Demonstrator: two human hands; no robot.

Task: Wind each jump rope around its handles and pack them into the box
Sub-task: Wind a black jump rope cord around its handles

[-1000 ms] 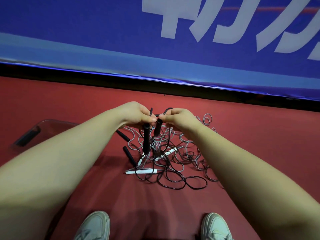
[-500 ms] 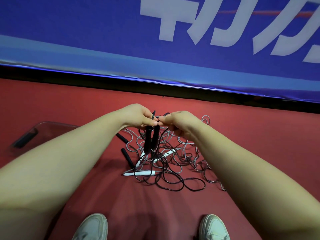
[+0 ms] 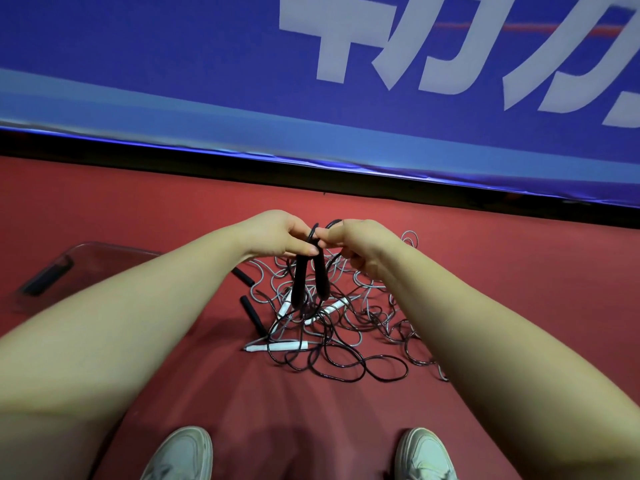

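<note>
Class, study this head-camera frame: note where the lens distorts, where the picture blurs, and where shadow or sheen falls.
Head view: the wide lens bows the banner at its lower edge and swells both forearms toward the corners; its white letters smear at top right; soft shadow darkens the red floor between the forearms; a bluish sheen lines the banner's hem; the black handles are sharp.

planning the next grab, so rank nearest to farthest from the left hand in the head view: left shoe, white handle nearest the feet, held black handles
1. Black handles, pinched in the left hand itself.
2. White handle, on the floor under the raised handles.
3. Left shoe, at the bottom edge, left side.
</note>
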